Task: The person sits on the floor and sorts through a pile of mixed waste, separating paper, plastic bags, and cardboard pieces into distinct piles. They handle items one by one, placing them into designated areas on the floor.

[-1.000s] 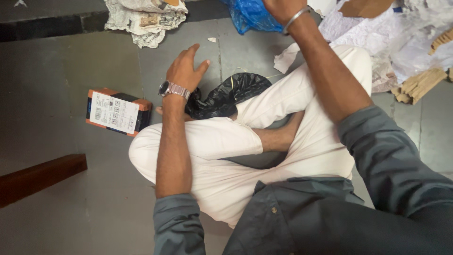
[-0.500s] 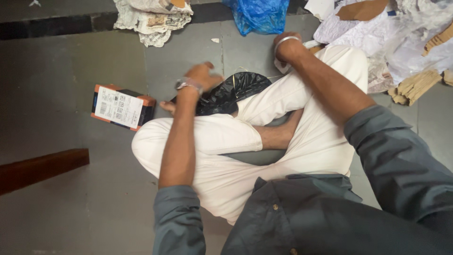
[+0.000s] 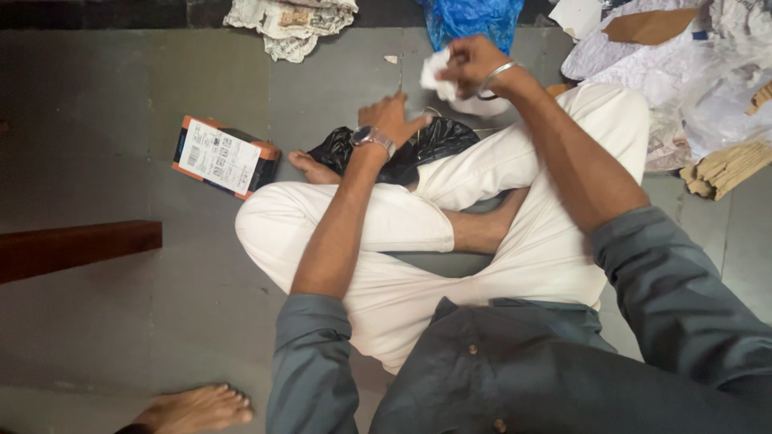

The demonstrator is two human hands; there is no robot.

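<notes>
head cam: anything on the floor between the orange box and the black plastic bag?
Only the person's bare foot, just left of the black plastic bag. Otherwise bare grey floor right of the orange box.

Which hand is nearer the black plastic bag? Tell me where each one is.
Left. The left hand hovers right over the black plastic bag's top edge; the right hand is raised beyond it, gripping crumpled white paper.
</notes>
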